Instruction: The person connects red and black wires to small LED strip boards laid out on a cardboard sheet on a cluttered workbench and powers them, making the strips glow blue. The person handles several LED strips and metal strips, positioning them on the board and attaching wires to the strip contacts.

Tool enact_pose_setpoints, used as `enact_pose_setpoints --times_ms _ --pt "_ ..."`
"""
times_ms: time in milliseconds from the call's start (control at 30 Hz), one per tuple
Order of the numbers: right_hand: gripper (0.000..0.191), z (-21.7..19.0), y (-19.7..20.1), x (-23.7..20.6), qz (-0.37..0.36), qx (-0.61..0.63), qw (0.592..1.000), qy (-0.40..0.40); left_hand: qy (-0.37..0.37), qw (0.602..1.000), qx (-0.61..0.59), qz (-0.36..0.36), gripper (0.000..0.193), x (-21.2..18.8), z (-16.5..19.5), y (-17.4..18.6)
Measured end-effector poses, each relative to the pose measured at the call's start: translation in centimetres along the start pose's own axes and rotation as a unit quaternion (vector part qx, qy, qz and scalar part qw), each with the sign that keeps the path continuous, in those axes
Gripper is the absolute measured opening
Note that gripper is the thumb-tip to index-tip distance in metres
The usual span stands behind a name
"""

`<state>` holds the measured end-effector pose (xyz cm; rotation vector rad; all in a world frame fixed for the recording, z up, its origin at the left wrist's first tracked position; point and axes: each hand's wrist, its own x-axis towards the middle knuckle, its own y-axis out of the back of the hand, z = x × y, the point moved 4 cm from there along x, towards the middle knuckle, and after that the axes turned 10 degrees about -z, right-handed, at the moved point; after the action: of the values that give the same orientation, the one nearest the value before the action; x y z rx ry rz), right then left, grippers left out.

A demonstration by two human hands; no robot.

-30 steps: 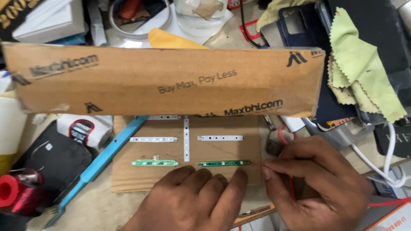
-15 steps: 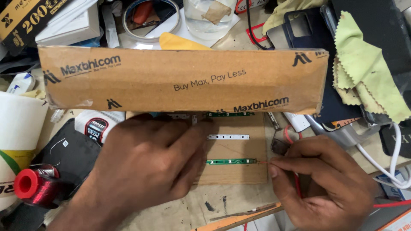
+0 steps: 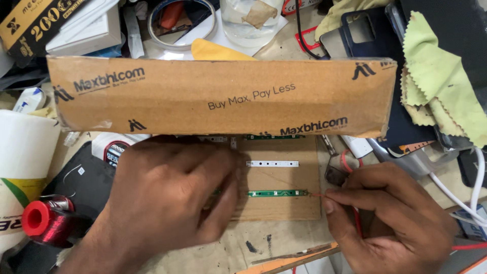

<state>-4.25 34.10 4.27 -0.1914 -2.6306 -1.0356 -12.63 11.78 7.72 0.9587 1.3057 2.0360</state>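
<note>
A narrow green circuit strip (image 3: 276,193) lies flat on a brown cardboard sheet (image 3: 284,210) near the front of the bench (image 3: 264,243). At its right end a thin red wire (image 3: 318,194) meets it, the tip touching or all but touching the strip. The right hand (image 3: 388,218) pinches that wire between thumb and forefinger, its grip shut tight on it, the other fingers curled under; the wire runs on down beneath the palm.

The left hand (image 3: 172,195) lies palm down over the left half of the cardboard sheet, fingers loosely spread and covering the strip's left end. Whether its grip has hold of anything beneath cannot be told.

Just above the green strip, parallel and apart from it, lies a white strip (image 3: 272,163). Farther up, another green strip (image 3: 274,136) shows partly under the edge of a long cardboard box (image 3: 223,96) that spans the bench. To the left stand a red wire spool (image 3: 43,220) and a white paper cup (image 3: 23,162). To the right lie yellow-green cloths (image 3: 441,76), a dark phone case (image 3: 362,35) and a white cable (image 3: 469,200).
</note>
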Motion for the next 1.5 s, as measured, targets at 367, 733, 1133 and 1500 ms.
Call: enact_pose_setpoints --times_ms 367,733,1133,1500 --pt "0.02 0.1 -0.14 -0.07 0.007 0.01 1.0 -0.001 -0.099 0.994 0.023 -0.036 0.012 -0.35 -0.01 0.22" --pt "0.019 -0.11 -0.12 -0.01 0.014 0.019 1.0 0.005 -0.07 0.996 0.037 -0.041 0.013 -0.46 -0.14 -0.3" --pt "0.019 -0.39 -0.14 -0.01 0.005 0.009 1.0 0.001 -0.06 0.996 0.04 -0.052 0.013 -0.6 -0.26 -0.49" --pt "0.023 -0.52 -0.13 0.08 -0.002 0.005 1.0 0.008 -0.055 0.996 0.022 -0.062 0.013 -0.91 -0.39 -0.68"
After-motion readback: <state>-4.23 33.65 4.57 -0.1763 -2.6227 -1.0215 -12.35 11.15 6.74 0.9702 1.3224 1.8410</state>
